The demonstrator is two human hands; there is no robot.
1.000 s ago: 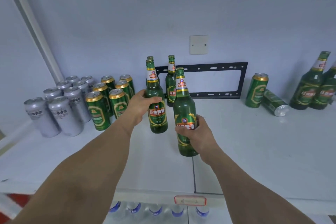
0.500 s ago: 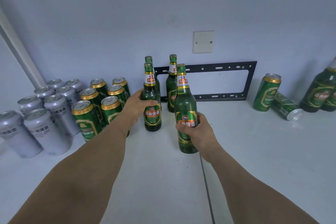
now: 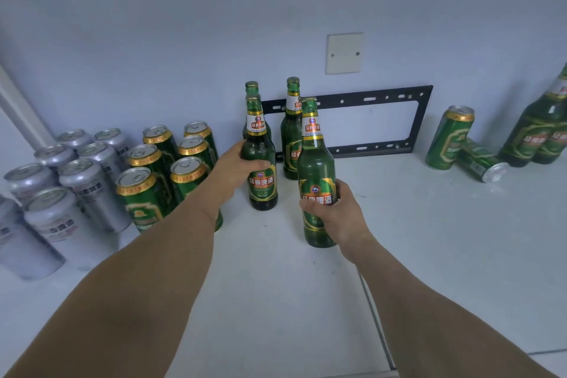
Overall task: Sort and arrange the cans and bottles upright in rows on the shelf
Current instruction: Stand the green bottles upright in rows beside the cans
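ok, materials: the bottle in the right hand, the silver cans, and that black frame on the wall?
Bottle in the right hand: green glass by its look, glossy and see-through, with printed labels. Silver cans: probably aluminium, matte grey sides, bright pull-tab lids. Black frame: likely painted metal, flat bars with punched slots and holes; the finish looks matte.

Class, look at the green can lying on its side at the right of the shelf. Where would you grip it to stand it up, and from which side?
Grip the toppled can round its cylindrical middle, coming from above and in front. Its silver end faces the viewer, an upright green can is close on its left, and bottles crowd its right.
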